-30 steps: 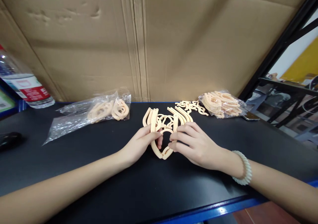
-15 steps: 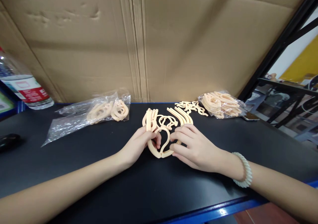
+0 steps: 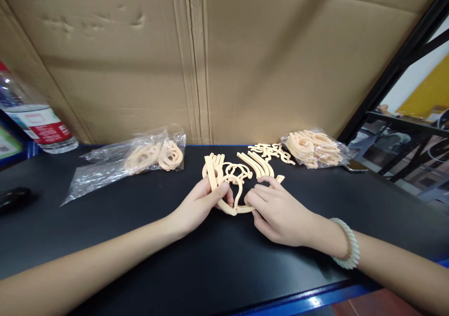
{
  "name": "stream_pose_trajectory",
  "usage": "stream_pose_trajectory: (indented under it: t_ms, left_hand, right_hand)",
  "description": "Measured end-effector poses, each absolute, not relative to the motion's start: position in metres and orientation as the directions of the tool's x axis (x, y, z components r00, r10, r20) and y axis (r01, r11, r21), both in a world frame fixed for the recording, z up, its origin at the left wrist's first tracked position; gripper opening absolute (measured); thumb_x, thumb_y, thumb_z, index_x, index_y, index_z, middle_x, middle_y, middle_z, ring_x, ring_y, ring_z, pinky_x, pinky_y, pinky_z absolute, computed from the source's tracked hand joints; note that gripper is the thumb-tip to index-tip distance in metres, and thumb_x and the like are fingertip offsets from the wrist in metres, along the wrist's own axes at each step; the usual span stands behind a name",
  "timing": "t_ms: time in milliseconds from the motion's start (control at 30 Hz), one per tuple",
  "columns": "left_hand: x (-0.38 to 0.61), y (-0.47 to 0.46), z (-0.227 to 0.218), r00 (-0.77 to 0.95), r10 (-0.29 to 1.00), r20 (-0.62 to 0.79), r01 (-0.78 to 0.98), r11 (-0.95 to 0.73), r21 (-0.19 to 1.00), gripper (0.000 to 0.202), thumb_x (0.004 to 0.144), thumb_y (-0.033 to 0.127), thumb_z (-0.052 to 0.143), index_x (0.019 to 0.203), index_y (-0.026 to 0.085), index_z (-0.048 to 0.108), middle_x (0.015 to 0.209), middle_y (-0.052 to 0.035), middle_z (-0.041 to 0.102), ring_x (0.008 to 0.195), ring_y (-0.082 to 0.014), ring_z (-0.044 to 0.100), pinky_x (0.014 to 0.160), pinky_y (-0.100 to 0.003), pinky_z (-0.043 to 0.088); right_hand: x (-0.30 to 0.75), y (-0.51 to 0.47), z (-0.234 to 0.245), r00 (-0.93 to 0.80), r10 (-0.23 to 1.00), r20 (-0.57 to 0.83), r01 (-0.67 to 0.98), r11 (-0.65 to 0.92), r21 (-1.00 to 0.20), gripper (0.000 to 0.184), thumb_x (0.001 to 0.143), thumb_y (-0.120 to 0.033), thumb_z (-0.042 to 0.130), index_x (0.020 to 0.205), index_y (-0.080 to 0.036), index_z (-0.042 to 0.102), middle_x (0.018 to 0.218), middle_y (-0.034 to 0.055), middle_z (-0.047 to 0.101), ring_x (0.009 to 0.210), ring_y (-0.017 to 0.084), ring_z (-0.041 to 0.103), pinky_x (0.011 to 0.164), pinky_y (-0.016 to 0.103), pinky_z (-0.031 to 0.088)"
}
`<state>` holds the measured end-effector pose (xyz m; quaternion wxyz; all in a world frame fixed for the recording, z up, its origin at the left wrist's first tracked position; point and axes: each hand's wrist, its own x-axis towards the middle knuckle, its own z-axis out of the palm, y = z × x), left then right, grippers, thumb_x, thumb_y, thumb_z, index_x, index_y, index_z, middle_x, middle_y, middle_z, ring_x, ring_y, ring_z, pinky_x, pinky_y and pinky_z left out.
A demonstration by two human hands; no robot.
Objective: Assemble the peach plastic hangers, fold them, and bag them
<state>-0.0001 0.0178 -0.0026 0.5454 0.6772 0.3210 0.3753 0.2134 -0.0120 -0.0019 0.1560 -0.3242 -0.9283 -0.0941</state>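
Note:
Between my hands is a beige plastic folding hanger [image 3: 240,194], its curved arms meeting at a joint low in the middle and a bent hook piece rising between them. My left hand [image 3: 203,199] is closed on the left arm, thumb on top. Wrapped around the right arm are the fingers of my right hand [image 3: 277,208]; that arm's tip shows past the knuckles. Just behind lie loose curved hanger arms [image 3: 257,164] and ring-like beige pieces [image 3: 236,168]. Part of the pile beyond my left hand is hidden by the held piece.
Small beige hooks [image 3: 271,151] lie at the back, beside a clear bag of beige parts [image 3: 312,147] and a phone [image 3: 356,165]. Leftward are another plastic bag [image 3: 129,159], a water bottle [image 3: 44,124] and a black mouse [image 3: 14,198]. Cardboard [image 3: 245,63] stands behind the table.
The hanger's joint has moved slightly up and right. Its right arm has turned so its tip now shows beyond my right hand, which has shifted a little right and closed more tightly.

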Motion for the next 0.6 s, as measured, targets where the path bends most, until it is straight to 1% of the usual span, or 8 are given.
stream_pose_trajectory:
  t_ms: [100, 200, 267, 433, 600]
  left_hand:
    - [-0.0008, 0.0184, -0.0042, 0.507, 0.853, 0.123, 0.022, -0.155, 0.988, 0.035, 0.087, 0.045, 0.059, 0.071, 0.014, 0.062, 0.069, -0.0021, 0.061, 0.066, -0.0145, 0.057, 0.064, -0.024, 0.046]
    - [-0.0010, 0.0184, -0.0054, 0.511, 0.856, 0.082, 0.026, -0.111, 0.994, 0.038, 0.084, 0.049, 0.062, 0.071, 0.013, 0.064, 0.069, -0.0030, 0.063, 0.065, -0.0153, 0.061, 0.064, -0.025, 0.050]
    - [-0.0006, 0.0181, -0.0058, 0.510, 0.858, 0.062, 0.024, -0.086, 0.996, 0.042, 0.084, 0.053, 0.061, 0.072, 0.013, 0.064, 0.068, -0.0041, 0.064, 0.067, -0.0167, 0.064, 0.066, -0.027, 0.054]
    - [0.0010, 0.0173, -0.0051, 0.470, 0.882, 0.049, -0.011, -0.050, 0.999, 0.045, 0.086, 0.054, 0.058, 0.071, 0.012, 0.066, 0.069, -0.0061, 0.067, 0.070, -0.0197, 0.069, 0.068, -0.029, 0.057]
    - [0.0012, 0.0171, -0.0033, 0.463, 0.886, 0.025, -0.006, -0.025, 1.000, 0.046, 0.084, 0.054, 0.061, 0.070, 0.011, 0.067, 0.068, -0.0065, 0.069, 0.068, -0.0204, 0.071, 0.067, -0.030, 0.058]
  right_hand:
    - [0.2142, -0.0108, -0.0032, -0.738, 0.579, 0.345, 0.641, 0.761, 0.094, 0.008, 0.085, -0.014, 0.044, 0.082, -0.017, 0.051, 0.073, 0.0013, 0.054, 0.070, 0.016, 0.047, 0.093, 0.040, 0.031]
    - [0.2156, -0.0093, -0.0038, -0.756, 0.555, 0.347, 0.627, 0.766, 0.143, 0.014, 0.093, -0.024, 0.046, 0.083, -0.019, 0.053, 0.074, 0.0004, 0.056, 0.072, 0.016, 0.050, 0.094, 0.040, 0.030]
    - [0.2162, -0.0082, -0.0040, -0.768, 0.547, 0.334, 0.620, 0.765, 0.173, 0.015, 0.096, -0.027, 0.046, 0.084, -0.020, 0.054, 0.073, -0.0006, 0.057, 0.070, 0.016, 0.051, 0.092, 0.039, 0.030]
    - [0.2158, -0.0062, -0.0055, -0.780, 0.524, 0.344, 0.614, 0.746, 0.256, 0.015, 0.095, -0.016, 0.045, 0.085, -0.019, 0.056, 0.071, -0.0007, 0.058, 0.068, 0.014, 0.051, 0.090, 0.036, 0.030]
    - [0.2135, -0.0064, -0.0054, -0.806, 0.463, 0.368, 0.583, 0.729, 0.360, 0.025, 0.095, -0.008, 0.038, 0.084, -0.018, 0.058, 0.069, -0.0003, 0.057, 0.065, 0.014, 0.049, 0.086, 0.034, 0.033]
